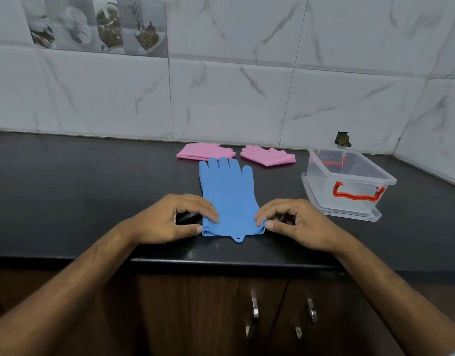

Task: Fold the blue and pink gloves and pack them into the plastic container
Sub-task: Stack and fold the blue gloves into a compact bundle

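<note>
A blue glove [227, 194] lies flat on the black counter, fingers pointing toward the wall, cuff toward me. My left hand [169, 219] pinches the cuff's left corner and my right hand [295, 222] pinches its right corner. Two pink gloves lie behind it near the wall: one pink glove [204, 151] on the left, the other pink glove [268, 155] on the right. The clear plastic container [349, 173] with red handles stands open at the right, sitting on its lid [375, 215].
The black counter [92, 188] ends at a front edge just below my hands, with brown cabinet doors and metal handles [254, 308] under it. A tiled wall runs behind and along the right side, with a small hole [342, 139] above the container.
</note>
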